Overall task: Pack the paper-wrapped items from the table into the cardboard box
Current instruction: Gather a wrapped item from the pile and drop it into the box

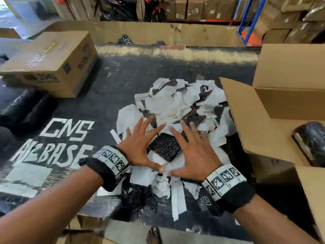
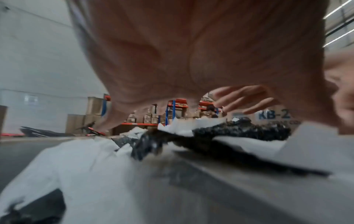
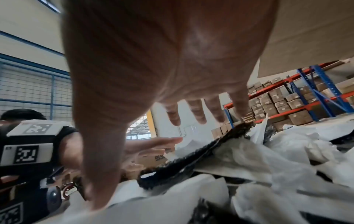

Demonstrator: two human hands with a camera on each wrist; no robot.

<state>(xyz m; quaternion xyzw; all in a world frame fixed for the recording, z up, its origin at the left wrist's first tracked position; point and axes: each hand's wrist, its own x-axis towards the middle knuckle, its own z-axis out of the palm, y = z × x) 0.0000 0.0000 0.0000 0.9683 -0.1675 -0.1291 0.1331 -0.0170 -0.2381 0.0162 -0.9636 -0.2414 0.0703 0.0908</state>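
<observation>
A heap of black textured items half wrapped in white paper [image 1: 177, 106] lies on the dark table [image 1: 105, 88]. Both hands hover over its near end with fingers spread and straight. My left hand [image 1: 140, 138] and my right hand [image 1: 191, 148] flank one black item [image 1: 164, 148], thumbs almost meeting over the white paper at its near edge. Neither hand grips anything. The open cardboard box [image 1: 274, 106] stands at the right, with a black wrapped bundle [image 1: 309, 141] inside. In the right wrist view the black item [image 3: 201, 154] lies tilted below the fingers [image 3: 197, 112].
A sealed cardboard box [image 1: 51, 64] sits at the table's far left. A long cardboard wall [image 1: 167, 34] runs along the far edge. Loose paper strips [image 1: 177, 199] hang near the front edge. White lettering [image 1: 58, 143] marks the table at the left. Shelving with boxes [image 3: 287, 100] stands behind.
</observation>
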